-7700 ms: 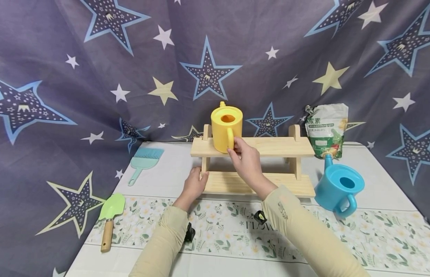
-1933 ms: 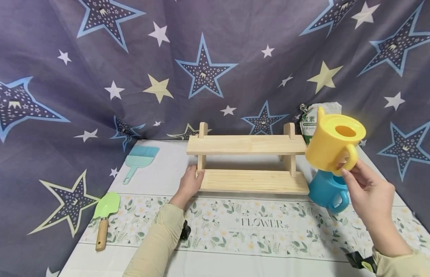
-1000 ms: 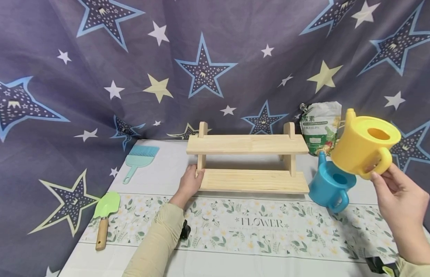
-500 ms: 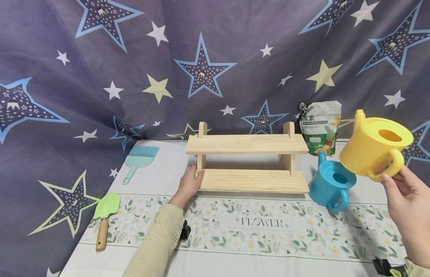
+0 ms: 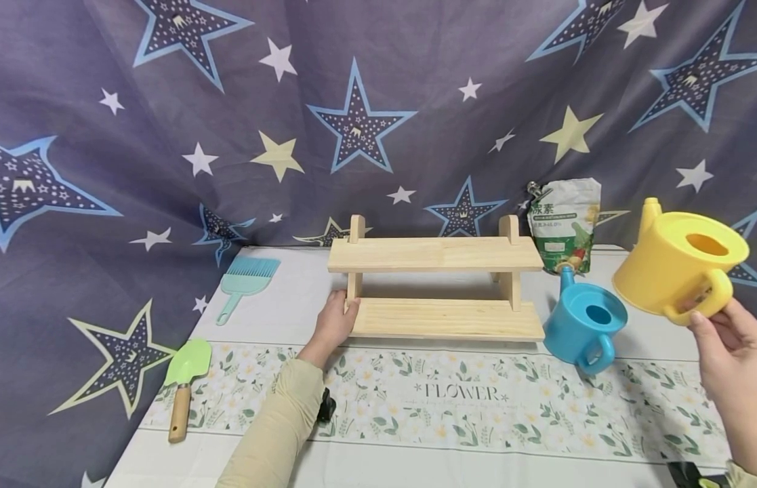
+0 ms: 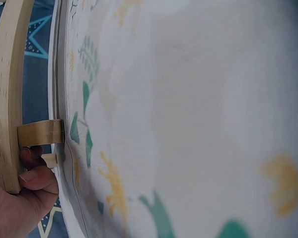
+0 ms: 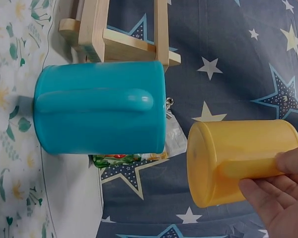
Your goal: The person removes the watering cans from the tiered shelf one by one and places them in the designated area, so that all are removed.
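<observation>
At the right, my right hand point(image 5: 734, 366) holds a yellow watering can point(image 5: 671, 261) by its handle, raised off the table and slightly tilted. In the right wrist view, the fingers and thumb point(image 7: 290, 161) pinch that handle. A blue watering can point(image 5: 582, 325) stands on the table left of and below it, apart from it. My left hand point(image 5: 334, 322) grips the left end of the lower board of a two-tier wooden shelf point(image 5: 445, 318). The left wrist view shows fingers point(image 6: 39, 178) curled under the board's end. Both boards are bare.
A white and green pouch point(image 5: 564, 230) stands behind the blue can. At the left lie a teal brush point(image 5: 247, 281) and a green trowel point(image 5: 186, 379) with a wooden handle. A star-patterned curtain point(image 5: 415, 41) hangs behind the table point(image 5: 329, 461).
The yellow watering can has left the upper board in my right hand, passed over the blue can and moved farther right. My left hand has stayed on the shelf.
</observation>
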Demonstrator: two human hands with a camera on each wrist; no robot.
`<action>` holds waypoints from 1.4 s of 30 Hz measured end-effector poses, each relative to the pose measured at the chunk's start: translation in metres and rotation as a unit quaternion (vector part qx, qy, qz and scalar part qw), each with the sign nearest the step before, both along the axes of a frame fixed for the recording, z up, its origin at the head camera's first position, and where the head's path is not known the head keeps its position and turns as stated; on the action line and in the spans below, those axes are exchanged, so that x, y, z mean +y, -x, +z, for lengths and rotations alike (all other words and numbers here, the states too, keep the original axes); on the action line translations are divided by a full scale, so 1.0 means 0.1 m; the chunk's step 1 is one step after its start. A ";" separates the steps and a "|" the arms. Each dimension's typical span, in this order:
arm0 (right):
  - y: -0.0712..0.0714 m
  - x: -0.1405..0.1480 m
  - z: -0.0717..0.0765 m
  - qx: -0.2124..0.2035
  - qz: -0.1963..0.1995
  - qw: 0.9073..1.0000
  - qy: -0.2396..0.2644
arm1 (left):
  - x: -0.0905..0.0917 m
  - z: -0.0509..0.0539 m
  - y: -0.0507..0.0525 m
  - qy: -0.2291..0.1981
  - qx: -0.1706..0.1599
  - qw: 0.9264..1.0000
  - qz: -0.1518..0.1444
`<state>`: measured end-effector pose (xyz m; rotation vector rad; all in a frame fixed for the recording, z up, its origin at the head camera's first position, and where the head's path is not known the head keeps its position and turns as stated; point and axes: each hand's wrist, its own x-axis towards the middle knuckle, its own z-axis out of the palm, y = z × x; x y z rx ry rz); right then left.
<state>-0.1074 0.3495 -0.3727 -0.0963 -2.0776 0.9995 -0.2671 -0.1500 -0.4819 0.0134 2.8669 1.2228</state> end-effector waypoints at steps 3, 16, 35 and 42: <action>-0.01 0.01 0.00 0.007 -0.005 1.000 -0.008 | 0.00 0.00 0.00 -0.001 -0.001 1.000 0.000; -0.02 0.13 -0.09 0.025 -0.008 1.000 -0.008 | 0.00 0.01 -0.01 0.000 -0.005 1.000 -0.001; -0.03 0.22 -0.25 -0.003 -0.040 0.999 0.003 | 0.00 0.01 0.00 0.003 -0.005 1.000 0.001; -0.04 0.24 -0.31 -0.014 -0.046 0.999 -0.002 | 0.00 0.01 0.00 0.001 0.000 1.000 -0.001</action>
